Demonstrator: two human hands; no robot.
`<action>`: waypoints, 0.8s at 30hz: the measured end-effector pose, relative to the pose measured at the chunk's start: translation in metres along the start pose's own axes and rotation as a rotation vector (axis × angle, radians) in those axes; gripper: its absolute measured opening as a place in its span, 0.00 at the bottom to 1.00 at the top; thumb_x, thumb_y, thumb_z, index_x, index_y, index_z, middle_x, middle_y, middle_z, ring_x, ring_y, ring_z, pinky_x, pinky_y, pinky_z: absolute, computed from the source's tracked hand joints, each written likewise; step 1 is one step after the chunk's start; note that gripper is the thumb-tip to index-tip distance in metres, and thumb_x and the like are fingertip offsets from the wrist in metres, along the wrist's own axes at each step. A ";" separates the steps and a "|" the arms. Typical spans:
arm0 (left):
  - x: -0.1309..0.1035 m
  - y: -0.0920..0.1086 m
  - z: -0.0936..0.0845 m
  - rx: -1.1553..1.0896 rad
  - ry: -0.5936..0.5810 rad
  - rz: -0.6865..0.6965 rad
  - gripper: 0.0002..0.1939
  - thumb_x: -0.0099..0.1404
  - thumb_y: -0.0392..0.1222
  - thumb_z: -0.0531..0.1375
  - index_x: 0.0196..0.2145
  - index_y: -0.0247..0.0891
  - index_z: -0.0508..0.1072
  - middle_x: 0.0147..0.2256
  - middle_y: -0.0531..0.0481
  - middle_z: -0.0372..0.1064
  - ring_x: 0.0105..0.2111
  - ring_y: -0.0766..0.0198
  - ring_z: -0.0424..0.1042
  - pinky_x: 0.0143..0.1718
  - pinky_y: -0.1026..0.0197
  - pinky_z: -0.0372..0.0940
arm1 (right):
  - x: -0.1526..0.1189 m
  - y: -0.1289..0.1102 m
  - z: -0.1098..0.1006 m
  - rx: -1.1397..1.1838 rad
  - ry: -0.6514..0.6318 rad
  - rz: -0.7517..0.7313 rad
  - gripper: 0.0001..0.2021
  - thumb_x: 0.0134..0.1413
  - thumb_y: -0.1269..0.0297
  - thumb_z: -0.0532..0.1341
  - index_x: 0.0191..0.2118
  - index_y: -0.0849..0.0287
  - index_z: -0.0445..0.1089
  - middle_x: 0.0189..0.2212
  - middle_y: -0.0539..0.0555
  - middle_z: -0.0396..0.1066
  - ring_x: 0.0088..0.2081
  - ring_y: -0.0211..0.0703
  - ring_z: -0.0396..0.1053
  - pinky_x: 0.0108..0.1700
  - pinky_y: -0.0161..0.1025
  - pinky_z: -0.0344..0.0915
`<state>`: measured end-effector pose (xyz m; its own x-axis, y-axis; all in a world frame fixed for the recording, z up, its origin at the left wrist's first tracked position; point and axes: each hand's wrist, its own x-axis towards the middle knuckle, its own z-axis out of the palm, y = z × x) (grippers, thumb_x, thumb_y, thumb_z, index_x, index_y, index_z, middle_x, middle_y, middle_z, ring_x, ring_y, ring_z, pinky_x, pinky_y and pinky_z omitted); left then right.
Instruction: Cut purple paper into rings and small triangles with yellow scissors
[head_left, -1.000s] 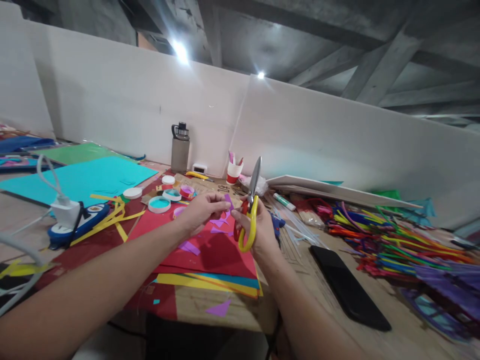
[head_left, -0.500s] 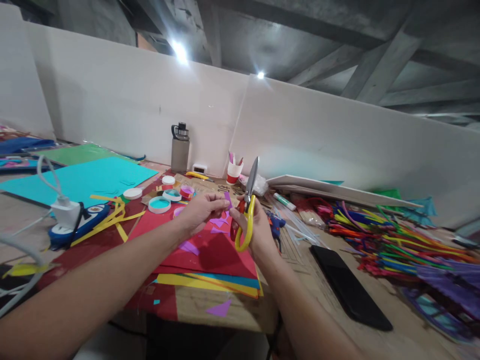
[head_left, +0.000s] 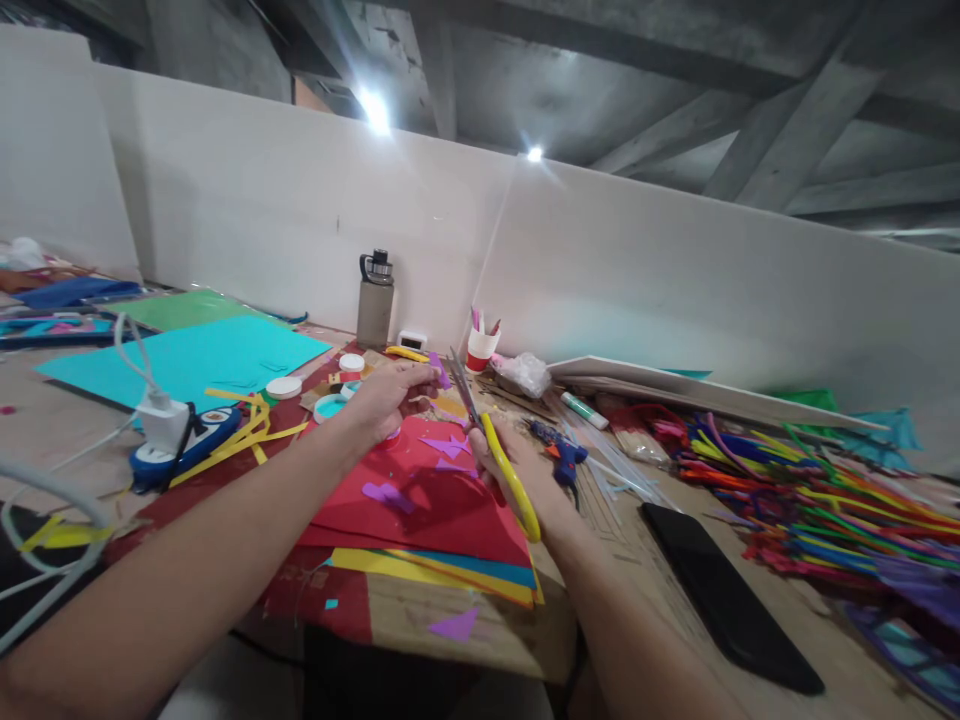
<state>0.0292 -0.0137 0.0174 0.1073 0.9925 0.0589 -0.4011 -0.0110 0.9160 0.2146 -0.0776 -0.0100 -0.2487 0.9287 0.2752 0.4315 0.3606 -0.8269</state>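
Between the thumb and fingers of my left hand (head_left: 390, 400) is a small piece of purple paper (head_left: 439, 371). My right hand (head_left: 506, 455) is closed on yellow-handled scissors (head_left: 512, 478), their blades pointing up and leftward, close to the purple piece but apart from it. Beneath both hands lies a red paper sheet (head_left: 427, 515). Purple paper scraps (head_left: 388, 496) are scattered on it. Yellow, orange and blue sheets (head_left: 442, 575) stick out from under its front edge.
Left of the hands are tape rolls (head_left: 328, 408), yellow paper strips (head_left: 240, 428) and a power strip (head_left: 176, 440). A bottle (head_left: 375, 300) and a pen cup (head_left: 481, 350) stand behind. To the right are a glue gun (head_left: 562, 452), a black phone (head_left: 727, 595) and colourful pipe cleaners (head_left: 817, 490).
My left hand has lifted the purple piece up and away from the right hand. The scissors have swung so that their blades tilt left instead of upright. The view has shifted slightly left.
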 end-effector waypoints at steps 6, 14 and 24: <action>0.001 -0.003 0.000 -0.033 -0.022 -0.019 0.03 0.52 0.34 0.63 0.24 0.33 0.73 0.21 0.51 0.70 0.23 0.69 0.70 0.23 0.67 0.59 | 0.002 0.001 0.000 -0.024 -0.085 0.011 0.16 0.59 0.47 0.54 0.38 0.57 0.62 0.20 0.45 0.59 0.21 0.35 0.57 0.21 0.31 0.52; 0.000 -0.004 0.003 -0.040 -0.006 -0.004 0.03 0.51 0.33 0.63 0.23 0.33 0.72 0.22 0.50 0.72 0.22 0.69 0.71 0.23 0.67 0.59 | 0.001 0.001 0.002 -0.043 -0.082 0.018 0.16 0.59 0.48 0.54 0.36 0.57 0.62 0.19 0.44 0.56 0.19 0.33 0.54 0.20 0.30 0.50; 0.000 -0.004 0.002 -0.033 -0.029 0.009 0.04 0.51 0.36 0.65 0.23 0.33 0.73 0.23 0.49 0.73 0.23 0.70 0.70 0.24 0.67 0.59 | 0.001 0.000 0.001 -0.027 -0.078 0.017 0.17 0.58 0.48 0.55 0.38 0.58 0.65 0.20 0.45 0.58 0.20 0.33 0.55 0.20 0.31 0.51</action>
<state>0.0330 -0.0144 0.0144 0.1294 0.9884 0.0791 -0.4324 -0.0156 0.9015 0.2131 -0.0769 -0.0100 -0.3074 0.9254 0.2217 0.4592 0.3483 -0.8172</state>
